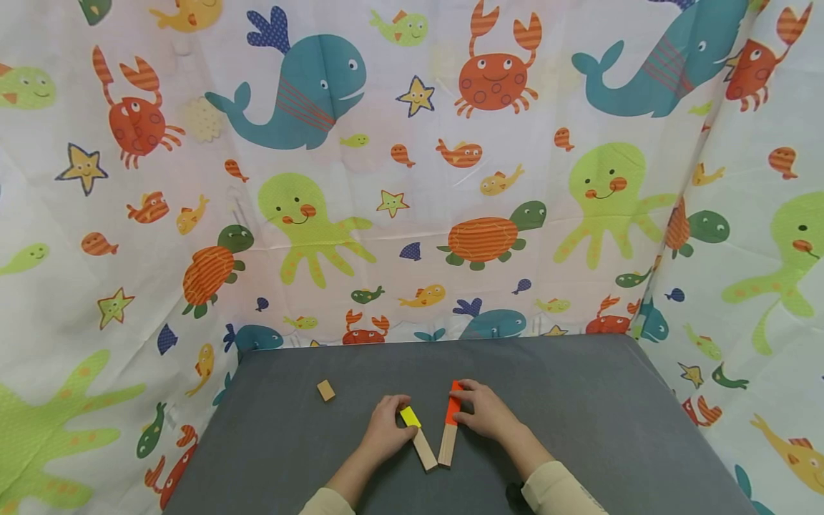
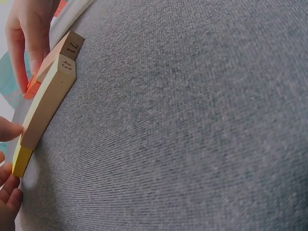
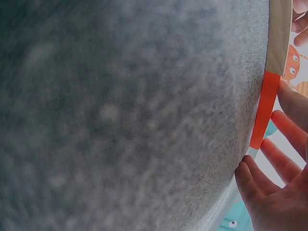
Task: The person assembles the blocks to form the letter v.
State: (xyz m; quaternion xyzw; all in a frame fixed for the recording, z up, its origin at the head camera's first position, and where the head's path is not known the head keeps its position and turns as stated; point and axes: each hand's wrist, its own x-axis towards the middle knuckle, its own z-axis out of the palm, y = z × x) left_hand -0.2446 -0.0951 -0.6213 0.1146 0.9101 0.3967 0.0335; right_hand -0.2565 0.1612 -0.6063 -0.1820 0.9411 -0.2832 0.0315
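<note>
My left hand [image 1: 384,431] holds a yellow block [image 1: 410,417], its fingers at the far end and its thumb near where yellow meets a plain wooden block [image 1: 425,450]. That plain block, marked 43 in the left wrist view, lies end to end with the yellow one. My right hand [image 1: 487,413] grips an orange-red block [image 3: 265,109] along its side, thumb near one end and fingers towards the other. A second plain wooden block [image 1: 447,447], marked 71, continues from the orange-red one. The two rows form a V, their near ends close together.
A small wooden block [image 1: 325,390] lies apart at the back left of the grey table [image 1: 277,429]. Behind the table hangs a curtain [image 1: 399,286] with sea animals. Something black [image 1: 517,496] sits beside the right sleeve.
</note>
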